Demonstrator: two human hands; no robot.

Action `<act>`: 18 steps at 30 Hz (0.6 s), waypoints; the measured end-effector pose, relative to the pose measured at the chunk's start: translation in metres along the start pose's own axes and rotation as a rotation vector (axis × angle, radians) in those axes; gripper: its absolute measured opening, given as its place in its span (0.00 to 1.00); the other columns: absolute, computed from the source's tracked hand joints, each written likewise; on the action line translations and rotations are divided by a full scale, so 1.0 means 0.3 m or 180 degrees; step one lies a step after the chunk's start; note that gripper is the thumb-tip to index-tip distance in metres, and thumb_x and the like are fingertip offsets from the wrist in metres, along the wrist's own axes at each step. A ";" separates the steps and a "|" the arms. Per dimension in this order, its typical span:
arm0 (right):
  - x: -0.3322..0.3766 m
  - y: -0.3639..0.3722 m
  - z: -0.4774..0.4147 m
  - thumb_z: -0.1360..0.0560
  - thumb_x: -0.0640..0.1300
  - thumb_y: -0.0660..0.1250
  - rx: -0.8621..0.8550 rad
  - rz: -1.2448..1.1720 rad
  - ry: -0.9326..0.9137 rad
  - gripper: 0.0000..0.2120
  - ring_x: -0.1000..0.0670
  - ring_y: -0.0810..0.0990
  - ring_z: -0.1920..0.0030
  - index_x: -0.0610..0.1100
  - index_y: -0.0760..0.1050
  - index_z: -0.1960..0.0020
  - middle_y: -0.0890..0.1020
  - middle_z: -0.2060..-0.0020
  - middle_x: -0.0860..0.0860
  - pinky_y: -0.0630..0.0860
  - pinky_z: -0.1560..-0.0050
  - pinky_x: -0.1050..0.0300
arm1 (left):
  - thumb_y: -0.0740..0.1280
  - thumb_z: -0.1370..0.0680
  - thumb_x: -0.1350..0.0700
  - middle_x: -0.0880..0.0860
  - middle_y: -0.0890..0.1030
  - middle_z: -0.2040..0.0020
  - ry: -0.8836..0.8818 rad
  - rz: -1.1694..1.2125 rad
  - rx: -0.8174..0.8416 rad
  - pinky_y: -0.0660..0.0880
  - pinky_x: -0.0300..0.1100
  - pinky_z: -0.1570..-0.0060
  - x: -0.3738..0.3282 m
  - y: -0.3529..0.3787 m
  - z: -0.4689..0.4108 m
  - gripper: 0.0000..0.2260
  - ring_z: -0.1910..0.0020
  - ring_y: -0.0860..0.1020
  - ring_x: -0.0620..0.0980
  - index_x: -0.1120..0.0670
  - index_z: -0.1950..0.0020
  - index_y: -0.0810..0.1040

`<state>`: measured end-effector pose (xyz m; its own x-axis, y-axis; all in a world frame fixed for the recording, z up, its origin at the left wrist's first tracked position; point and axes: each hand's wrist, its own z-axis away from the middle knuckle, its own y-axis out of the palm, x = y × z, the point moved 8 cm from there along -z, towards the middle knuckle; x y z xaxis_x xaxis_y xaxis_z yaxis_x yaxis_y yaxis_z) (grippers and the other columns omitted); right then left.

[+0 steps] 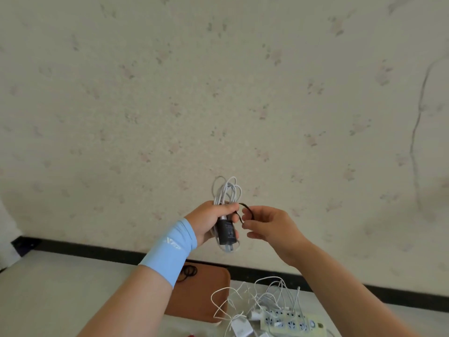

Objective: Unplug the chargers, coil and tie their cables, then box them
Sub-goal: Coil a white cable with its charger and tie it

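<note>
My left hand [211,218] grips a black charger [227,233] together with its coiled white cable [227,189], held up in front of the wall. The cable loops stick out above my fist. My right hand [268,227] pinches a thin black elastic band [246,211] just to the right of the coil, the band touching my left fingers. Below, on the table, a white power strip [291,321] has several white chargers and loose cables [245,300] around it.
A brown tray [204,295] lies on the table with more black bands [189,272] at its far edge. A small white box or charger [241,328] sits near the bottom edge. Patterned wall with a black baseboard behind the table.
</note>
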<state>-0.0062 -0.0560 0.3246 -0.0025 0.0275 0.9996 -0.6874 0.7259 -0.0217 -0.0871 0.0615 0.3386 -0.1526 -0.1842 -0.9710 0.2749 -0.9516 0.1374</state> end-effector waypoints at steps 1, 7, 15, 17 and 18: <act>0.013 -0.013 0.001 0.24 0.31 0.70 -0.0039 -0.0082 -0.0043 0.10 0.48 0.84 0.59 0.40 0.83 0.45 0.86 0.57 0.45 0.83 0.55 0.55 | 0.65 0.19 0.56 0.53 0.77 0.65 0.0004 0.0125 0.0038 0.79 0.49 0.60 -0.007 0.014 -0.012 0.07 0.68 0.77 0.57 0.59 0.53 0.75; 0.095 -0.106 0.014 0.22 0.35 0.69 -0.0179 0.0100 -0.0333 0.10 0.45 0.86 0.64 0.42 0.82 0.42 0.88 0.57 0.45 0.85 0.58 0.52 | 0.65 0.19 0.54 0.53 0.76 0.64 -0.0149 0.0061 -0.0030 0.80 0.48 0.62 -0.006 0.018 -0.076 0.08 0.69 0.78 0.57 0.59 0.50 0.76; 0.084 -0.100 0.008 0.20 0.38 0.68 0.0277 0.1236 -0.0310 0.06 0.47 0.87 0.62 0.41 0.84 0.50 0.88 0.61 0.49 0.84 0.56 0.55 | 0.65 0.19 0.54 0.55 0.84 0.54 -0.0350 -0.0431 0.0039 0.80 0.46 0.64 0.028 -0.016 -0.075 0.09 0.68 0.80 0.56 0.60 0.49 0.77; 0.097 -0.113 0.008 0.19 0.39 0.67 0.0181 0.1526 -0.0435 0.07 0.49 0.84 0.67 0.44 0.83 0.52 0.87 0.62 0.51 0.82 0.61 0.55 | 0.65 0.20 0.54 0.54 0.81 0.61 -0.0422 -0.0501 0.0250 0.79 0.47 0.61 0.033 -0.011 -0.057 0.07 0.69 0.79 0.56 0.58 0.53 0.75; 0.107 -0.124 0.007 0.19 0.40 0.67 0.0008 0.1597 -0.0537 0.07 0.50 0.82 0.69 0.46 0.83 0.53 0.86 0.63 0.51 0.80 0.64 0.57 | 0.65 0.19 0.54 0.53 0.79 0.63 -0.0464 -0.0632 0.0365 0.79 0.48 0.60 0.039 -0.004 -0.048 0.07 0.69 0.79 0.56 0.57 0.55 0.74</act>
<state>0.0177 -0.0838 0.3575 -0.4483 0.2601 0.8552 -0.5734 0.6502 -0.4983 -0.0755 0.0641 0.3243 -0.3302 -0.0167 -0.9438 0.1180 -0.9927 -0.0237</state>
